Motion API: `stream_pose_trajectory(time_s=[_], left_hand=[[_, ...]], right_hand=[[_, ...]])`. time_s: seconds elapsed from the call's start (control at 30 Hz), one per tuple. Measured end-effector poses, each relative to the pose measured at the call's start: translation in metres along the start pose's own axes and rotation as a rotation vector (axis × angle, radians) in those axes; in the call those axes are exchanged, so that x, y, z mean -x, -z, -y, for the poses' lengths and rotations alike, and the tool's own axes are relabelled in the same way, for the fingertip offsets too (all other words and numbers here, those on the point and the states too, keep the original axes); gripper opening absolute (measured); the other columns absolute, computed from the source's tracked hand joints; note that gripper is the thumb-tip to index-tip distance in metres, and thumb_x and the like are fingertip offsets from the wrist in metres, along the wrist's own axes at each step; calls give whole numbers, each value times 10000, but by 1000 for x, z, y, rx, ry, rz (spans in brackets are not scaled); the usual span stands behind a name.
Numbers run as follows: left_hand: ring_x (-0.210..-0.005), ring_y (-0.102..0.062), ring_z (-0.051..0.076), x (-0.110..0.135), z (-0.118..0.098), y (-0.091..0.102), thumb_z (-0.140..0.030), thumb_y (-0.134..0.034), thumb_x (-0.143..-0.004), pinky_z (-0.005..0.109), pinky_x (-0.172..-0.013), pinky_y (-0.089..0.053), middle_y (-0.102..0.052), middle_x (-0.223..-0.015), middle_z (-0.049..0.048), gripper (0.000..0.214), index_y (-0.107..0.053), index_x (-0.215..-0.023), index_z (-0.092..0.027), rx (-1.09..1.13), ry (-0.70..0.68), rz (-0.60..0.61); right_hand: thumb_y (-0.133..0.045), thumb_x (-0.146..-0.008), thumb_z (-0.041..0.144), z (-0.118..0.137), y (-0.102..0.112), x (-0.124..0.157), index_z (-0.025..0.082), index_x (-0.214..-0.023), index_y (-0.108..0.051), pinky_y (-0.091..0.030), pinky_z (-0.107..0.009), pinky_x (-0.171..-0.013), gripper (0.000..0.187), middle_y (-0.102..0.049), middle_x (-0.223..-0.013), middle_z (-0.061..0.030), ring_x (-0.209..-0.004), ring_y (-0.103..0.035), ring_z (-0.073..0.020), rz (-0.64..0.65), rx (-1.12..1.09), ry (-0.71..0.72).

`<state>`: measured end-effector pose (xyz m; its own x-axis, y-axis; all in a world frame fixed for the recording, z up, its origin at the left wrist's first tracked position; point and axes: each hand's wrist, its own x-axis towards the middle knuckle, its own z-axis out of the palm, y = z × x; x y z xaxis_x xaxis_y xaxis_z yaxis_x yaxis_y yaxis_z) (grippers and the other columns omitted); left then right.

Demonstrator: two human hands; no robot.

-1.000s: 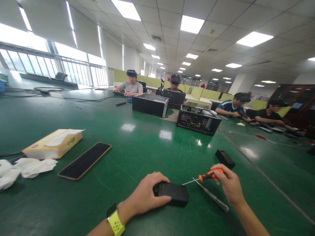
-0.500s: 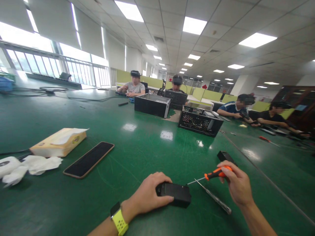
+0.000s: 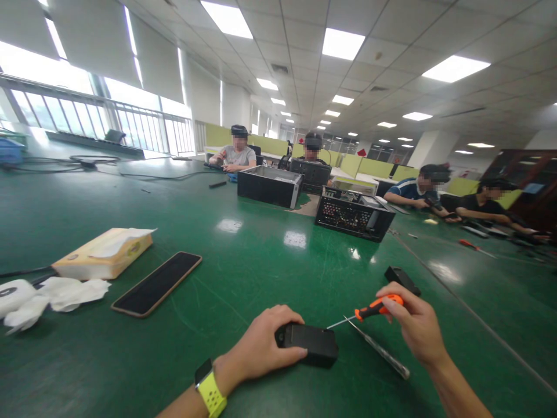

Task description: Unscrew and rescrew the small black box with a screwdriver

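Near the front of the green table, my left hand [image 3: 272, 342] grips a black rectangular box [image 3: 311, 343] by its left end, thumb on the near side. Between the fingers of my right hand [image 3: 415, 322] is the orange and black handle of a screwdriver [image 3: 378, 307]. Its thin shaft slants down to the left, and the tip meets the box's upper far edge. Below that shaft a second, slim metal tool [image 3: 378, 349] with a clear handle lies on the table. Behind my right hand sits another black box [image 3: 402, 280], partly covered by the fingers.
A phone [image 3: 157, 284], a tissue pack [image 3: 104, 253] and crumpled tissues [image 3: 72, 292] lie to the left. Two open computer cases [image 3: 270, 187] stand farther back. A red screwdriver [image 3: 474, 248] rests at right. Several people sit around the table's far side.
My right hand and the screwdriver have shifted slightly left, the tip sliding along to the box's far edge. My left hand and the box stay in place.
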<state>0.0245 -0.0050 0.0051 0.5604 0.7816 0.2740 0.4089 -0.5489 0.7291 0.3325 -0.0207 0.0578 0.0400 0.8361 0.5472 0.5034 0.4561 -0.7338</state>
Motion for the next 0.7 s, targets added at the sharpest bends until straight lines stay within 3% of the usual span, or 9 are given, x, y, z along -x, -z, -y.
stream_pose_trajectory(time_s=[0.13, 0.27, 0.37, 0.47, 0.57, 0.7], left_hand=[[-935, -596, 237, 1, 1, 0, -361, -752, -767, 335, -862, -450, -656, -998, 44, 339, -660, -1060, -217, -3, -2, -1], [-924, -588, 235, 1, 1, -1, -384, -741, -773, 327, -847, -448, -656, -997, 41, 333, -656, -1051, -220, 17, -3, -12], [-928, -580, 233, 1, -1, -2, -339, -767, -743, 318, -849, -444, -645, -997, 45, 319, -658, -1012, -205, 54, -18, -46], [-928, -580, 230, 0, -2, -4, -302, -765, -738, 312, -849, -440, -636, -991, 46, 308, -648, -1003, -196, 82, -24, -63], [-906, -580, 229, 0, -3, -5, -293, -747, -748, 308, -826, -441, -633, -976, 47, 281, -639, -988, -195, 79, -19, -58], [-871, -581, 221, -1, -4, -6, -269, -738, -739, 300, -797, -438, -630, -941, 39, 253, -633, -956, -191, 51, -15, -56]], right_hand=[[-589, -876, 402, 34, 6, -17, 233, -916, -731, -494, -303, -644, 224, -663, -829, -50, -739, -603, -201, 249, 222, 104], [-610, -887, 419, 69, 0, -33, 256, -1025, -724, -494, -282, -607, 242, -673, -864, -46, -707, -603, -179, 391, 315, 185], [-581, -911, 356, 79, -10, -37, 250, -1078, -699, -511, -268, -639, 231, -688, -940, -52, -779, -637, -183, 384, 293, 210], [-547, -923, 296, 78, -17, -34, 238, -1051, -693, -513, -259, -641, 203, -693, -930, -45, -725, -636, -159, 389, 247, 265], [-620, -887, 392, 73, -18, -31, 236, -998, -707, -504, -281, -628, 211, -695, -814, -36, -663, -629, -171, 307, 362, 288], [-656, -850, 487, 68, -15, -30, 242, -1028, -713, -512, -330, -714, 307, -724, -830, -46, -696, -649, -201, 226, 502, 245]])
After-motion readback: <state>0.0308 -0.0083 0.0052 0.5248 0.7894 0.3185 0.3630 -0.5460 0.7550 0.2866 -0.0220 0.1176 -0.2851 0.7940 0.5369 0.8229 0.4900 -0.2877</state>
